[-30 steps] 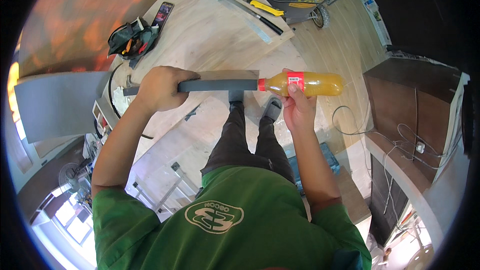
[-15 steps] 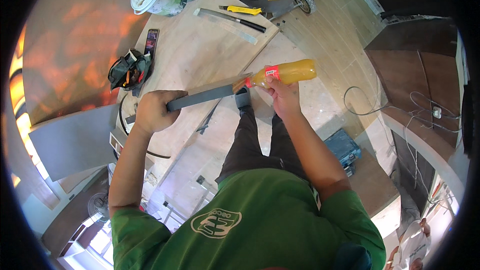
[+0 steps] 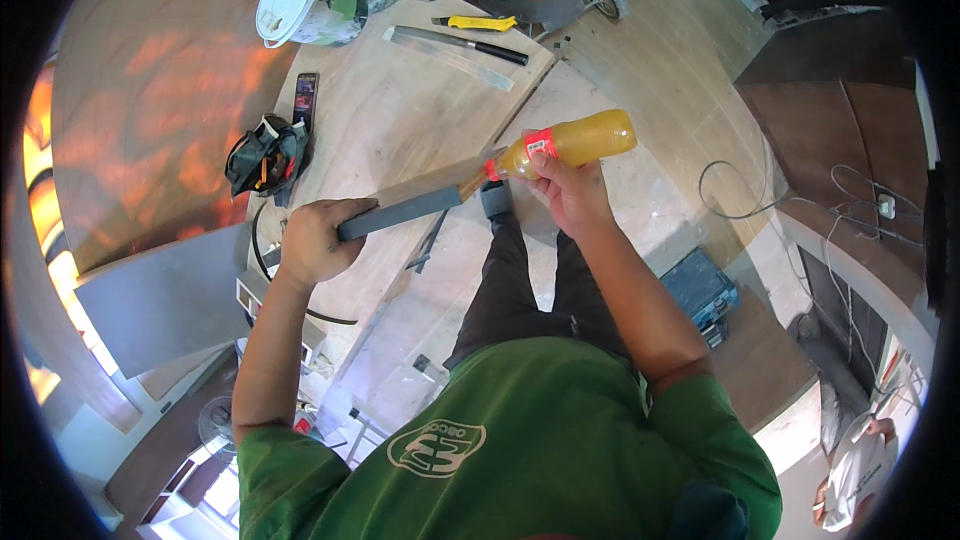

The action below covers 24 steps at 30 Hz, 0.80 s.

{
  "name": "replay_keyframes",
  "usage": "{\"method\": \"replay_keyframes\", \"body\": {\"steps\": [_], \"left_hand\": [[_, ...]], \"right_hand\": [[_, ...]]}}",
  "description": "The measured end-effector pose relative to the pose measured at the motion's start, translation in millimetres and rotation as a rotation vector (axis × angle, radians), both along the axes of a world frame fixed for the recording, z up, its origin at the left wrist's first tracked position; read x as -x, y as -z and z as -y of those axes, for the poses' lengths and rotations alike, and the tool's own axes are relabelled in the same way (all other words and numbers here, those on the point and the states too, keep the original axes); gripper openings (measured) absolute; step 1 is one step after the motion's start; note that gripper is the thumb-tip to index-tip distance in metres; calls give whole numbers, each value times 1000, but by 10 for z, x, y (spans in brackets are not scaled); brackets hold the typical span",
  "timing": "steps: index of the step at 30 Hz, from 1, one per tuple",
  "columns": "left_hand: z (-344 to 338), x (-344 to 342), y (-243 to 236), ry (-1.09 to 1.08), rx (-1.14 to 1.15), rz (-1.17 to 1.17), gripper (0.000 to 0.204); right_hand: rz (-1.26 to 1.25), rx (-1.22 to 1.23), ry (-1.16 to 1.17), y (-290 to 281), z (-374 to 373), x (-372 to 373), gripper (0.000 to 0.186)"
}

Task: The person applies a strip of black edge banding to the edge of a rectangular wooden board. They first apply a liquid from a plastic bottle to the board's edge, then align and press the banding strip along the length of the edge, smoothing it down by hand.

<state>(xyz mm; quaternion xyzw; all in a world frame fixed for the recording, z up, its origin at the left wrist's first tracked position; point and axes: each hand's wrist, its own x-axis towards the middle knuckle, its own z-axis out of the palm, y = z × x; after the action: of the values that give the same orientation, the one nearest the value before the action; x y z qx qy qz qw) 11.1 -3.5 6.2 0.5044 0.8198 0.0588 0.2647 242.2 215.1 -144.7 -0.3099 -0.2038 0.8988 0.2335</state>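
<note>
The right hand [image 3: 578, 197] curls round the bottle [image 3: 595, 138] at the right end of a board [image 3: 402, 214]; the left hand [image 3: 321, 242] grips the board's left part. Bottle looks squeezable, slick, best held mid-body; board looks stiff.

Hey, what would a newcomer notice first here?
Probably the clear, red-labelled bottle of yellow liquid in the right hand, its neck by the end of a long grey-faced board that the left hand grips. Next, at left, come fiery orange patches of light.
</note>
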Motion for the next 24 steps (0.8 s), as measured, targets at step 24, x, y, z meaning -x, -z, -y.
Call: {"method": "replay_keyframes", "body": {"steps": [24], "left_hand": [[24,-7,-6,-23,52,23,43]], "right_hand": [[-7,127,25,293,53,-13,40]]}}
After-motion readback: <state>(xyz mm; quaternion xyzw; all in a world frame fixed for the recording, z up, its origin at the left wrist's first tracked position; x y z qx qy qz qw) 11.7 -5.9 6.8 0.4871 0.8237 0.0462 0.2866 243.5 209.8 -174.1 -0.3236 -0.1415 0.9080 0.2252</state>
